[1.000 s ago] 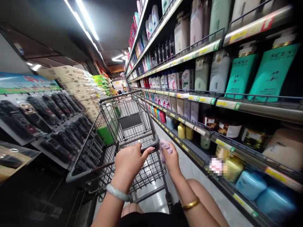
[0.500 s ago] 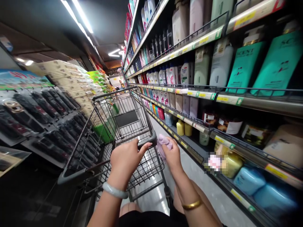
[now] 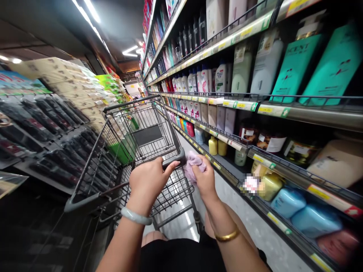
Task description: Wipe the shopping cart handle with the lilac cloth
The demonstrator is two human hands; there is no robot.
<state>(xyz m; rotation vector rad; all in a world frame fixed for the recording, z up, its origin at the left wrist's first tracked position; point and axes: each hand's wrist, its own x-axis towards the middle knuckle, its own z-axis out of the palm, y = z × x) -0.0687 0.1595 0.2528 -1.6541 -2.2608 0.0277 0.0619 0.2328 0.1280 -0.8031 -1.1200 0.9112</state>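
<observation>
well, at my far left a bright sign is cut off by the edge, and below it hang rows of dark wrapped goods, too glossy and blurred for me to tell what they are. behind them rises a stack of patterned pale packs, and long lights run along the dark ceiling. next comes the wire shopping cart, standing on a shiny pale floor, its near side partly covered by my forearm.

my left hand lies over the cart handle, back upward, a pale bangle at the wrist, thumb stretched along the bar; the fingers curl around it, their tips hidden from me. just past the handle's right end, the fingers of my right hand pinch a crumpled lilac cloth; whether the cloth touches the handle i cannot tell. a gold bangle circles that wrist.

farther right, long shelves of bottles shrink to a smear in the distance. low down, a pixelated patch hides something beside a yellow bottle. teal bottles stand higher, and a reddish container fades into the dark.
</observation>
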